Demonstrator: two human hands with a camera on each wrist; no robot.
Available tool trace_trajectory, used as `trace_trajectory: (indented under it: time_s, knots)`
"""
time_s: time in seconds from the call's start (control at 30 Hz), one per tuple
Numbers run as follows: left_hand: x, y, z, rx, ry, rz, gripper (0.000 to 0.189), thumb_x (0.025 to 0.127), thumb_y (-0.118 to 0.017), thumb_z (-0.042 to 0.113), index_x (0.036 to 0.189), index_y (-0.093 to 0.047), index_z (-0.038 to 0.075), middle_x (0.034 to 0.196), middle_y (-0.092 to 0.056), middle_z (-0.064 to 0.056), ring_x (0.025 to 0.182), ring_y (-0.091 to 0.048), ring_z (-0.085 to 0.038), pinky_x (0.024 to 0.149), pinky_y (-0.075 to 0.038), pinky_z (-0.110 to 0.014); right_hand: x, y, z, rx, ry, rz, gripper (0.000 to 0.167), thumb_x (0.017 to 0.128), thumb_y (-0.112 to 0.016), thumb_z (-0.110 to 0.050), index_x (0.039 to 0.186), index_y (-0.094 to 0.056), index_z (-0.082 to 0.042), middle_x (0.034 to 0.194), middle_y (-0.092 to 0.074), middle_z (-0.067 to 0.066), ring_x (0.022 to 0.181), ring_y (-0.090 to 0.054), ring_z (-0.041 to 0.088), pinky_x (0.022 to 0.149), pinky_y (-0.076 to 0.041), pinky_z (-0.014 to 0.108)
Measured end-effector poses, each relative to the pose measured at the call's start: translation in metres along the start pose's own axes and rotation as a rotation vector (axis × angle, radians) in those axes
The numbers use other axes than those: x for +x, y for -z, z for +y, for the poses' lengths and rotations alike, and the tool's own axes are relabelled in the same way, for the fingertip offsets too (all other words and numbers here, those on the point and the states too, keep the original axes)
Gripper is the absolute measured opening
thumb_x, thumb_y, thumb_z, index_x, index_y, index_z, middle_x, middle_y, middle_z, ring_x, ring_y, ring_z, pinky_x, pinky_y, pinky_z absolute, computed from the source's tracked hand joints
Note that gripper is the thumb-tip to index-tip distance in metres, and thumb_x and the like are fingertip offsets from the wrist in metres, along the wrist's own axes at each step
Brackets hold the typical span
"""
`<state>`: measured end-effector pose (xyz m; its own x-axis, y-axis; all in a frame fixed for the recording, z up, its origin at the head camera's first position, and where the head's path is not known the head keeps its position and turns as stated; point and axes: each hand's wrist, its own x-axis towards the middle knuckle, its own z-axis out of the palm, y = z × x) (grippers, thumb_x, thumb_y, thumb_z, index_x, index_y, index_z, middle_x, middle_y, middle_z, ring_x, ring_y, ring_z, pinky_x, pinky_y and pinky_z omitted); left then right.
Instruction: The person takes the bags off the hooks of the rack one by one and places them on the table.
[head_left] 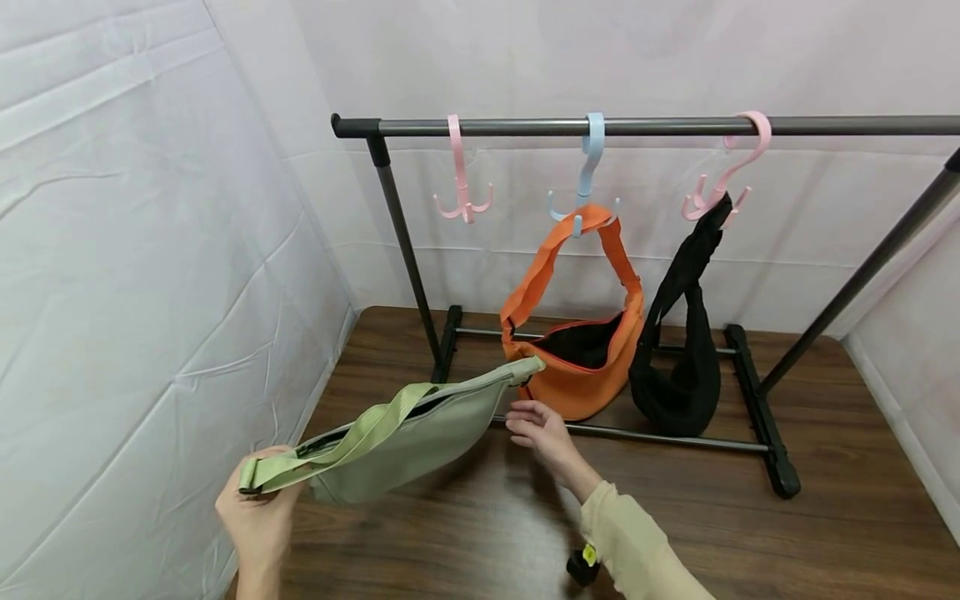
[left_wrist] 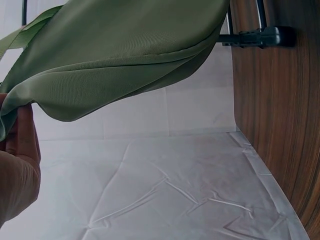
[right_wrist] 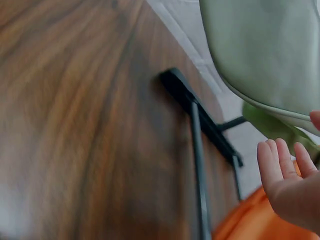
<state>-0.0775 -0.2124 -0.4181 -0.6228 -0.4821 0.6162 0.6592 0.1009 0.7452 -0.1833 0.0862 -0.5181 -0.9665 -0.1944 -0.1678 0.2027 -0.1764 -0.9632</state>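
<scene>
A pale green shoulder bag [head_left: 408, 454] is held up off the table, tilted, its strap [head_left: 360, 433] lying along the top opening. My left hand [head_left: 262, 508] grips the bag's near left end; in the left wrist view the fingers [left_wrist: 26, 131] are bent round the fabric. Just below the bag's far right end is my right hand [head_left: 543, 437], palm up with the fingers extended and nothing in them. In the right wrist view that hand [right_wrist: 295, 190] appears beside the green bag [right_wrist: 270, 50]. Behind it an orange bag [head_left: 577, 387] hangs by its strap.
A metal rack [head_left: 517, 127] carries a pink hook [head_left: 462, 179], a blue hook [head_left: 591, 158] with the orange bag and another pink hook [head_left: 742, 154] with a black bag [head_left: 678, 367]. A small black object [head_left: 581, 568] lies near the right sleeve on the wooden table [head_left: 465, 542].
</scene>
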Motion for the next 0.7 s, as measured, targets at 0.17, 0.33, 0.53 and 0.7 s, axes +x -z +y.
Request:
trace_trajectory:
  time_s: [0.17, 0.33, 0.53, 0.7]
  knots:
    - [-0.001, 0.002, -0.001, -0.04, 0.012, -0.017, 0.03, 0.06, -0.053, -0.034, 0.075, -0.061, -0.01, 0.081, -0.068, -0.002, 0.071, -0.061, -0.006, 0.062, -0.047, -0.011, 0.007, -0.014, 0.014, 0.165, -0.098, -0.079, 0.046, 0.087, -0.056, -0.007, 0.127, -0.038, 0.007, 0.111, -0.053, 0.013, 0.094, -0.056, 0.016, 0.092, -0.042, 0.045]
    - [-0.002, 0.004, -0.004, -0.067, 0.025, -0.044, 0.028, 0.064, -0.05, -0.033, 0.08, -0.061, -0.013, 0.083, -0.067, -0.003, 0.072, -0.062, -0.008, 0.063, -0.048, -0.012, 0.01, -0.023, 0.02, 0.29, -0.173, -0.117, 0.05, 0.088, -0.053, -0.008, 0.131, -0.033, 0.006, 0.1, -0.054, 0.003, 0.09, -0.056, 0.014, 0.096, -0.039, 0.046]
    - [-0.002, 0.006, -0.005, -0.039, 0.064, -0.039, 0.024, 0.066, -0.052, -0.031, 0.085, -0.059, -0.018, 0.08, -0.067, -0.001, 0.068, -0.061, -0.006, 0.06, -0.047, -0.012, 0.011, -0.026, 0.023, 0.292, -0.182, -0.12, 0.05, 0.089, -0.054, -0.009, 0.131, -0.033, 0.006, 0.096, -0.055, 0.003, 0.087, -0.056, 0.013, 0.098, -0.037, 0.047]
    - [0.0, 0.008, -0.009, -0.089, 0.121, -0.045, 0.029, 0.067, -0.053, -0.031, 0.085, -0.063, -0.01, 0.079, -0.067, -0.002, 0.069, -0.061, -0.007, 0.061, -0.048, -0.013, 0.007, -0.026, 0.026, 0.247, -0.168, -0.078, 0.035, 0.087, -0.057, -0.007, 0.118, -0.045, 0.005, 0.09, -0.057, 0.002, 0.082, -0.057, 0.013, 0.094, -0.041, 0.047]
